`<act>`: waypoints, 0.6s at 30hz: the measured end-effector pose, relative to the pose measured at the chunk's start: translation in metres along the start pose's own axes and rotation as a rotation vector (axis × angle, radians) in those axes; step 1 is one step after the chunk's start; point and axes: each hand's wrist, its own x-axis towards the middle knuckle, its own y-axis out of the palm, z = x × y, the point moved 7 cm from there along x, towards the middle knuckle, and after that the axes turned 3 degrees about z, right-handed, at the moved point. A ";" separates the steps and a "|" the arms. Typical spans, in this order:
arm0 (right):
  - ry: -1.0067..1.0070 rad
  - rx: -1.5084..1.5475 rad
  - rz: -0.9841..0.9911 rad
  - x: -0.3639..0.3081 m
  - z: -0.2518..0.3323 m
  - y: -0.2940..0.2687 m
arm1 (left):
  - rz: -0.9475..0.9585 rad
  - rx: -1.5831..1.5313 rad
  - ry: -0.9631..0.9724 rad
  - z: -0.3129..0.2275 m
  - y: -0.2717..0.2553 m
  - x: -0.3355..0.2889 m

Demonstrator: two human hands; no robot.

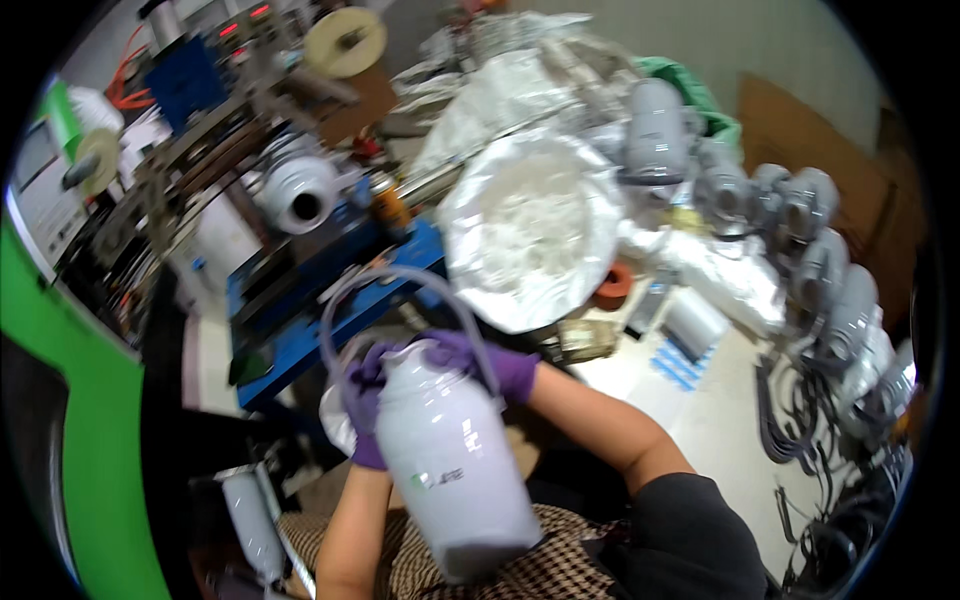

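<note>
Head view: two purple-gloved hands hold one pale grey vessel (455,460) with a single arched handle (335,310), near centre above the person's lap, tilted with its base toward the body. The left hand (367,395) is curled against the left of its neck; the right hand (458,353) grips the neck from the far right, its fingertips partly hidden. One small green mark and one short line of dark lettering show on its side, blurred.

Beyond stands one large white-lined container (468,245) of whitish pieces. On the right, the pale counter (735,430) carries one orange-red roll (613,285); along its far right are at least six grey vessels (850,310). Far left, two pale spools (345,42) flank one blue-framed machine (295,355).
</note>
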 end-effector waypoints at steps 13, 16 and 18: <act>-0.619 0.720 -1.097 -0.264 0.193 -0.266 | -0.563 -0.462 -0.127 0.067 -0.099 -0.110; -0.230 -0.451 -1.421 -0.262 0.248 -0.304 | -0.456 -0.381 -0.200 0.087 -0.073 -0.104; 0.220 -1.793 -1.251 -0.235 0.283 -0.324 | -0.406 -0.258 -0.227 0.098 -0.053 -0.105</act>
